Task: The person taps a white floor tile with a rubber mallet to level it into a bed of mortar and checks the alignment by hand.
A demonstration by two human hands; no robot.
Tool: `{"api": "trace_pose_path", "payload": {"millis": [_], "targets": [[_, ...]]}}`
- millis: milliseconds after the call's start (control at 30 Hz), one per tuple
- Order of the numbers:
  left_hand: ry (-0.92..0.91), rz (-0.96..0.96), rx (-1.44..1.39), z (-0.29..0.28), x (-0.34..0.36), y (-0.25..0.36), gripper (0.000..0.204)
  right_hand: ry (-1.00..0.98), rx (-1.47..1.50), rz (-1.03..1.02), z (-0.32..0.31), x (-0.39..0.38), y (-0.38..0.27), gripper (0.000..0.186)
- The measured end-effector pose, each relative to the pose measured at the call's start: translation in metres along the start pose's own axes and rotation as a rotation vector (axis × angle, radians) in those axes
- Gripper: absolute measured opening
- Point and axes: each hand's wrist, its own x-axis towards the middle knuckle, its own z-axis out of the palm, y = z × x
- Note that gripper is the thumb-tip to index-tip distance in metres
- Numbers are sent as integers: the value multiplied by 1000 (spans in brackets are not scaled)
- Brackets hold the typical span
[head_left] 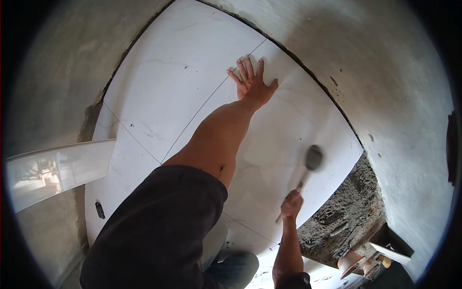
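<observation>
At the far left we see a smooth grey wall [57, 91], and a glossy pale panel [62, 166] reaching in from that edge over the white tiled floor. Below it a small black object [99, 210] lies on the tiles; we cannot tell what it is. Moving right, we come to a large white tile [159, 72], a thin joint [204, 103] slanting along its side, and a dark sleeve [159, 216] from which the left forearm stretches forward. Its left hand [252, 89] is set palm down with fingers spread wide, mostly on the marbled tile [274, 139] right of the joint, a couple of fingertips crossing the line. That marbled tile lies beside the second grey wall [404, 96]. Further right we find the right hand [291, 204], fingers wrapped around the handle of a mallet [314, 157]; its dark head is blurred above the same tile, and we cannot tell whether they touch. Beyond the tile's edge lies rough grey mortar [332, 212], with a dark box [392, 241] near the wall.
</observation>
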Motion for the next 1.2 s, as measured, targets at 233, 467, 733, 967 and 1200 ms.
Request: {"api": "trace_pose_path", "payload": {"millis": [233, 467, 733, 967, 1200], "targets": [[120, 45, -7, -9, 40, 2, 82, -65, -129, -213, 35, 15, -24, 61], [95, 41, 3, 9, 14, -8, 82, -92, -184, 16, 21, -10, -37, 61], [60, 46, 9, 7, 12, -6, 83, -77, -107, -79, 22, -23, -60, 44], [64, 42, 10, 9, 11, -10, 83, -143, -191, 84, 26, -24, -57, 26], [68, 47, 27, 8, 13, -12, 82, -154, -174, 249, 19, -19, -67, 40]]}}
